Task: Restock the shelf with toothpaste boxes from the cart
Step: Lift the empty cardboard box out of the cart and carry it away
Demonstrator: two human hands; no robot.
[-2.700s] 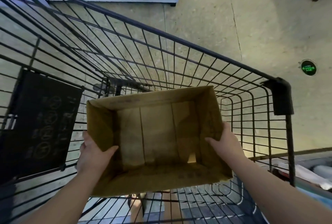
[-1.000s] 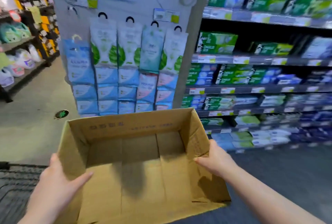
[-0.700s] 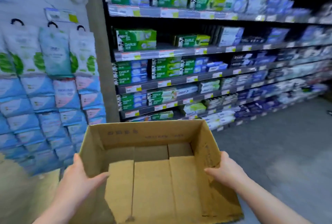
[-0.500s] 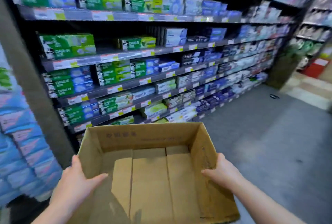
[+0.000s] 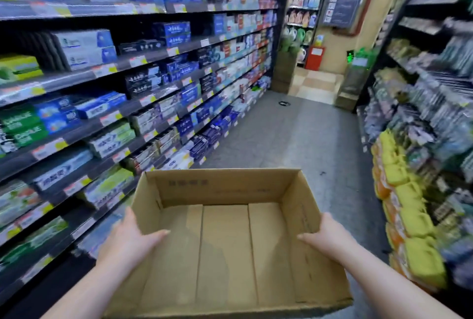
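Swung round from half a second ago, the shelf (image 5: 143, 60) no longer faces the viewer but runs along the left side toward the far end of the aisle; the grip on the cardboard box (image 5: 225, 188) is unchanged. Rows of toothpaste boxes (image 5: 84, 47), blue, white and green, fill every tier of that shelf behind price tags. The cardboard box is near centre, open side up, bottom flaps visible. The left hand (image 5: 130, 239) clamps its left wall, thumb inside, fingers hidden behind the wall; the right hand (image 5: 330, 236) clamps the right wall likewise. Grey floor (image 5: 294, 134) extends ahead. Yellow packs (image 5: 409, 216) are stacked on the right-hand racks. A red cabinet (image 5: 314, 58) stands far off.
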